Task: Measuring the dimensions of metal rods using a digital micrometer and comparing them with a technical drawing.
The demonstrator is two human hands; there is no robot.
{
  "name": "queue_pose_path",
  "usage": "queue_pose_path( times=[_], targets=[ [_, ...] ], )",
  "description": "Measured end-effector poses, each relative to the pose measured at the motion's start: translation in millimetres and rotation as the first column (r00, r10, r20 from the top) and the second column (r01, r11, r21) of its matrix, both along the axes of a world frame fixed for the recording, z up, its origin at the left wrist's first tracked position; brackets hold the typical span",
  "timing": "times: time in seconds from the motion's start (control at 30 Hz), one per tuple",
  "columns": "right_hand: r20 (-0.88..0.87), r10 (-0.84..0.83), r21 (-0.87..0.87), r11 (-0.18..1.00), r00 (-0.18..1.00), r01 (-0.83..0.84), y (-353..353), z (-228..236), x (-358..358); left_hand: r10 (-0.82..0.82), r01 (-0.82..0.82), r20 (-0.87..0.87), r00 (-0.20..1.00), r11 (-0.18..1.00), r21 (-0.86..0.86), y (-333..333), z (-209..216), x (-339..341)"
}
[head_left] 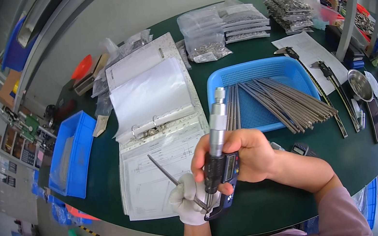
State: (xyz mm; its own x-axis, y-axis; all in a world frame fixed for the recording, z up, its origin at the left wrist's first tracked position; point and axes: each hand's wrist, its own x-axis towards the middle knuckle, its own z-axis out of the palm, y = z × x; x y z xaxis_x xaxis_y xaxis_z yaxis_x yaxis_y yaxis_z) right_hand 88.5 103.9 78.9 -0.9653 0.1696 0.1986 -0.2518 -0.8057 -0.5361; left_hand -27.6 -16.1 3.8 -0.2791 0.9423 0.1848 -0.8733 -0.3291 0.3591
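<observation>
My left hand (189, 201), in a white glove, is closed around a thin grey metal rod (162, 169) that slants up to the left. My bare right hand (248, 155) grips a digital micrometer (218, 148) with a silver thimble pointing up. The micrometer's frame end meets the rod beside my left fingers; the exact contact is hidden by the hands. Under them lies an open ring binder (155, 123) with drawing sheets. Just beyond my right hand a blue mesh basket (268, 125) holds many similar rods (289, 103), some jutting over its near right rim.
Two calipers (306, 71) (332, 79) lie right of the basket, near a metal bowl (360, 84) and a phone (376, 120). Bagged small parts (244, 21) line the back of the green table (105, 179). A blue bin (71, 155) stands left. Another person sits at the far right.
</observation>
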Motion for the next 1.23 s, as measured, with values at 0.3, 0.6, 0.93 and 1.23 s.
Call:
queue_pose_path(
  times=[0.3, 0.6, 0.93, 1.23],
  targets=[
    [-0.164, -0.034, 0.148, 0.987, 0.986, 0.058, 2, -11, -1, -0.138, 0.153, -0.134, 0.981, 0.982, 0.107, 5, 17, 7],
    [-0.021, -0.1, 0.153, 0.983, 0.995, 0.102, 2, -2, 1, -0.151, 0.164, -0.142, 0.978, 0.983, 0.082, -1, 20, 5],
    [0.022, -0.171, 0.223, 0.961, 0.985, 0.162, 2, -6, 0, -0.184, 0.209, -0.214, 0.959, 0.973, 0.101, -2, 19, 6],
    [0.145, -0.157, 0.212, 0.969, 0.977, 0.124, 3, 1, -2, -0.218, 0.241, -0.183, 0.959, 0.964, 0.114, 0, 14, 7]
  ],
)
